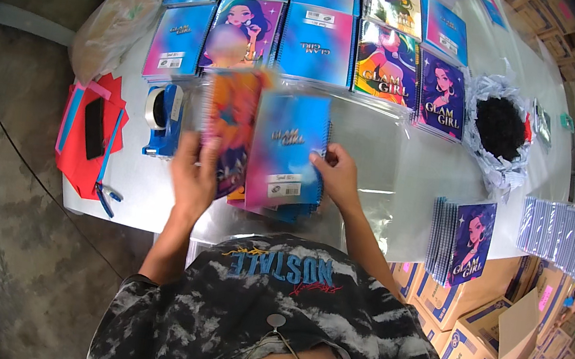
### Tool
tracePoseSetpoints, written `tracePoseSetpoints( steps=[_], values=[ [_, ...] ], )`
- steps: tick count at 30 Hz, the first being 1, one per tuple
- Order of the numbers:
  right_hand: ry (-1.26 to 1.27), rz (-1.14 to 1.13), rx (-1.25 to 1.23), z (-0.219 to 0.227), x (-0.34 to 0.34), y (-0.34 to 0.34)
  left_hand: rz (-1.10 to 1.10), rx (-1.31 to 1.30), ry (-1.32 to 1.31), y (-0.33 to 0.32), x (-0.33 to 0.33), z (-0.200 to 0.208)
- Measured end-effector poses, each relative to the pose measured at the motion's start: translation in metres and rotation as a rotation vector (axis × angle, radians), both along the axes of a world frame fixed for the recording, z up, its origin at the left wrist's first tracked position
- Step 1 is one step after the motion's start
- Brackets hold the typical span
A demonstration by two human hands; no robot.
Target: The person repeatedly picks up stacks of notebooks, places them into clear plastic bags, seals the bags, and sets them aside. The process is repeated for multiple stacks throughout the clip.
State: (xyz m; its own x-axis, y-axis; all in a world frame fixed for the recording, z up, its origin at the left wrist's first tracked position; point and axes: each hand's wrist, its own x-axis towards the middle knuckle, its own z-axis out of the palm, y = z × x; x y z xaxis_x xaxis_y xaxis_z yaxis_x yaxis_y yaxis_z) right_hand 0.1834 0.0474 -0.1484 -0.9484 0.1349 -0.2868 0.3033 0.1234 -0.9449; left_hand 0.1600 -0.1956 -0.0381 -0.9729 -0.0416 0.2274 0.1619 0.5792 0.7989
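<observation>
Head view: the left hand point(193, 173) grips a blurred orange-covered spiral notebook point(230, 124), and the right hand point(336, 175) pinches the blue-pink notebook stack point(287, 154) on the white table point(420, 176). Squaring the covers' edges first would likely keep the stack tidy.

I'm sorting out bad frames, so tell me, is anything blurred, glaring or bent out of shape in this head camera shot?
Head view: the orange notebook in the left hand is motion-blurred; the blue notebook under the right hand is sharp; clear plastic sleeves on the white table catch soft glare; fisheye bends the table edges, corners dark.
</observation>
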Motion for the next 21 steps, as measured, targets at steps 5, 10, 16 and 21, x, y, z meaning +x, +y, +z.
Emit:
tracePoseSetpoints(
  steps=[5, 10, 16, 21],
  values=[
    [-0.024, 0.027, 0.411, 0.004, -0.019, 0.011, 0.213, 0.472, 0.099, 0.016, -0.004, 0.042],
    [0.286, -0.095, 0.494, 0.036, -0.128, 0.056, 0.345, -0.506, -0.203, 0.012, 0.033, -0.123],
    [0.237, -0.264, 0.874, 0.020, -0.316, 0.126, 0.209, -0.237, -0.282, 0.036, 0.034, -0.096],
    [-0.005, -0.160, 1.183, -0.007, -0.367, 0.120, 0.135, -0.396, -0.250, 0.037, 0.034, -0.101]
  ],
)
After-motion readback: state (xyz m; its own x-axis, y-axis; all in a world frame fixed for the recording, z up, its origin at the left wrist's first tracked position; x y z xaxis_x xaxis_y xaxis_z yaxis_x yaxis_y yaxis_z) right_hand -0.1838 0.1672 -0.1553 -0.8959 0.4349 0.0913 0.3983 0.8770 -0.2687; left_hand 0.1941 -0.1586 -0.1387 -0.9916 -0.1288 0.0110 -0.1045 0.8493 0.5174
